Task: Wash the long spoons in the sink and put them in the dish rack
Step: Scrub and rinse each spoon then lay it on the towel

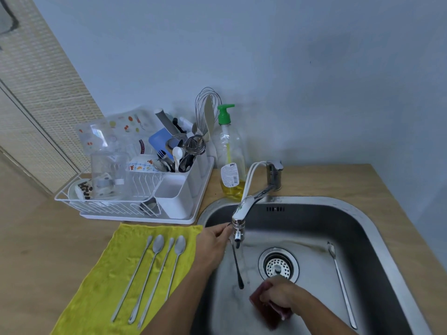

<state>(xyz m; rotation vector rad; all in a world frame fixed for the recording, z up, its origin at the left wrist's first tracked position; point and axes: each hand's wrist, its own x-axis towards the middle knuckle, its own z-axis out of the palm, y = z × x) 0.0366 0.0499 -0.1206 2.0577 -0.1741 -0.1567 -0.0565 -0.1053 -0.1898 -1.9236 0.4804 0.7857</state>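
Presently, left grip (212,245) pinching long spoon (236,262) at tap (238,228), right grip (278,294) clutching apparent red sponge (266,309)

Left forearm (179,296) runs up from the bottom edge, wrist straight. Left hand (212,243) is back-up, fingertips pinching the top end of a long spoon (237,264) that hangs down. Right forearm (324,317) comes in from bottom right. Right hand (278,294) is knuckles-up, fingers curled round a sponge (268,313). The hands are apart.
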